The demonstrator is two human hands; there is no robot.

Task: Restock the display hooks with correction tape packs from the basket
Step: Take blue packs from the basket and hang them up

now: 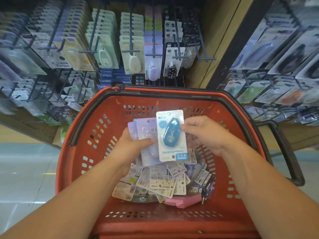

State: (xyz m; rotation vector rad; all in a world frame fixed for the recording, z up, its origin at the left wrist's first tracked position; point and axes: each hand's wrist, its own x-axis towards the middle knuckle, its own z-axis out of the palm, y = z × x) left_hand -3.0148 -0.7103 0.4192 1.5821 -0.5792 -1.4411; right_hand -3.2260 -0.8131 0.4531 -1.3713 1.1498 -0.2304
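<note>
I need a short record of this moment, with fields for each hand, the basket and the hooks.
left hand: grips a stack of lilac card packs
right hand: pinches a white card pack with a blue teardrop correction tape
red plastic basket: holds loose packs and a pink box
display hooks: hung with packs

Illumination was even, diffuse and moderately bright, and no hard shadows were cast. The floor (25,169) at lower left carried pale glare streaks. Wide-angle distortion bowed the display racks (51,49) outward at far left and far right, where hanging goods were smeared and blurred. Focus was sharpest at centre: print on the blue pack (170,135) was legible. The basket (77,135) interior was softly shaded.
</note>
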